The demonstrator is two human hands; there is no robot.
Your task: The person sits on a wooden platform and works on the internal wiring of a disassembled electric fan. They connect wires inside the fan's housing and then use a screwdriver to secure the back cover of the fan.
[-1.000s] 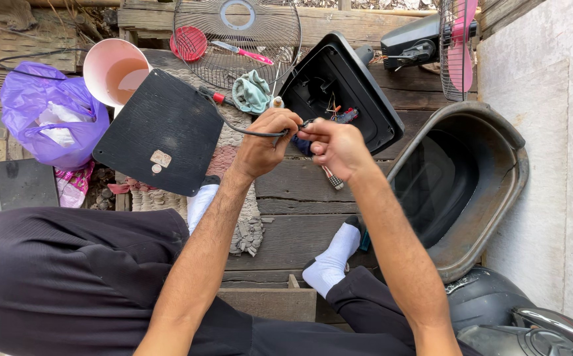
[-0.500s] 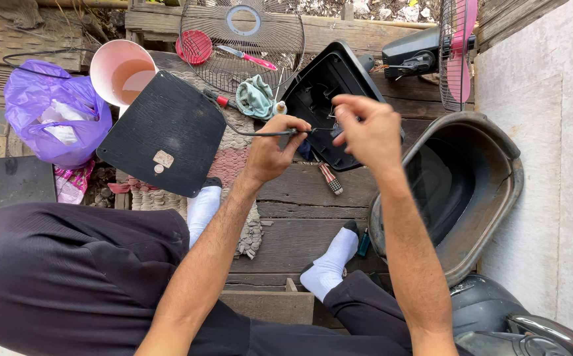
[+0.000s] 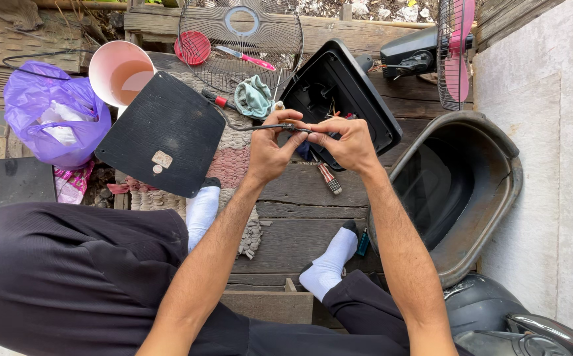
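My left hand (image 3: 272, 150) and my right hand (image 3: 343, 142) meet above the wooden planks, both pinching a thin dark cable (image 3: 260, 127) that trails off to the left. Just behind the hands lies an open black plastic housing (image 3: 359, 99) with loose coloured wires inside. A flat black cover plate (image 3: 161, 135) lies to the left of my left hand. A striped-handled screwdriver (image 3: 329, 178) rests on the planks under my right wrist.
A wire fan grille (image 3: 241, 43) holds a red cap and a pink-handled tool. A pink bucket (image 3: 120, 71), a purple bag (image 3: 52, 115), a teal cloth (image 3: 253, 97), a grey tub (image 3: 458, 191), a pink-bladed fan (image 3: 454, 49) and my white-socked feet surround the spot.
My right hand was lifted open half a second ago; it has come back down and closed on the cable beside my left hand.
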